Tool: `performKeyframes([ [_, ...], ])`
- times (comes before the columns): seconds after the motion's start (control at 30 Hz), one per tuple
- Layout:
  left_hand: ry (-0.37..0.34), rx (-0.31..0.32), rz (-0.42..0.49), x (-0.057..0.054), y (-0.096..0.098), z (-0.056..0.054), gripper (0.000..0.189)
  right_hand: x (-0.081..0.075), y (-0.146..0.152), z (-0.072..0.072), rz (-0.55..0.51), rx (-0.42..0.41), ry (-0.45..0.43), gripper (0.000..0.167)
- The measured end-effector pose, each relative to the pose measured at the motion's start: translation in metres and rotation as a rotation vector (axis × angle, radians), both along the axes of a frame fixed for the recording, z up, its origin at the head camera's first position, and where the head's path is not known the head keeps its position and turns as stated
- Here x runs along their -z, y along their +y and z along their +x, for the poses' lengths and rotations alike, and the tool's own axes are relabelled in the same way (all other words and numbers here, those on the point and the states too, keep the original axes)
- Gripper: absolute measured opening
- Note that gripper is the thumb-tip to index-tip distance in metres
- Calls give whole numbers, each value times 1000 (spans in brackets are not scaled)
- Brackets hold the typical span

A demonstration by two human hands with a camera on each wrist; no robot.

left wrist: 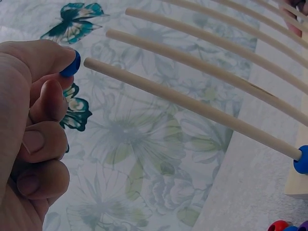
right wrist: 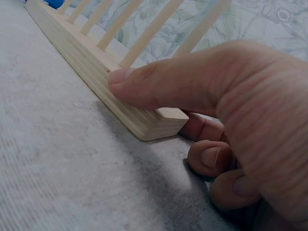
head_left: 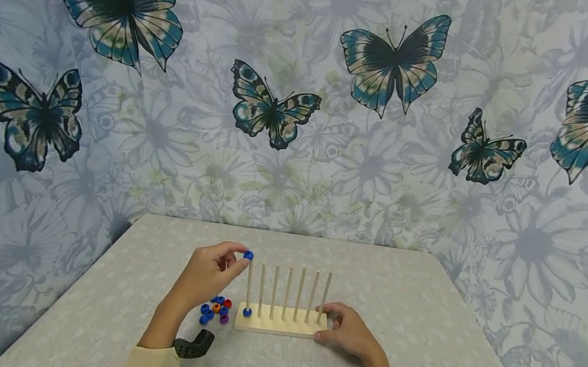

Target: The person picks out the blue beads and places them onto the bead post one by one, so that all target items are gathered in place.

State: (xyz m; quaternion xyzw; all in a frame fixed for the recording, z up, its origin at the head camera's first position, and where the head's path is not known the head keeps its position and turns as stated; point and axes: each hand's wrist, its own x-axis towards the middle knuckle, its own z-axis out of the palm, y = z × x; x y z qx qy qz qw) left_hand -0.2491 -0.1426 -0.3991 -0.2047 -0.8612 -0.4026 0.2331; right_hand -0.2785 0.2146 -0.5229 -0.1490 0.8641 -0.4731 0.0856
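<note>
while the left hand (head_left: 209,272) pinches a blue bead (head_left: 249,255) between thumb and forefinger, just off the tip of the leftmost stick (head_left: 249,286), the right hand (head_left: 347,329) grips the right end of the wooden base (head_left: 280,327), thumb in front. another blue bead (head_left: 247,313) sits around that stick's foot. loose beads (head_left: 204,319), blue, red, orange and purple, lie on the table (head_left: 419,308) left of the base.

Lt-grey table (head_left: 394,295) w/ wooden peg stand (head_left: 283,326) & sm. cluster of multi-col. beads (head_left: 217,308) just beside it
</note>
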Motion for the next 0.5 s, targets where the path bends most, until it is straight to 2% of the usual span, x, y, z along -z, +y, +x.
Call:
performKeyframes([
  [0.5,-6,-2,-48,2,1,-2,21,0,-2,1,13,5,12,56],
])
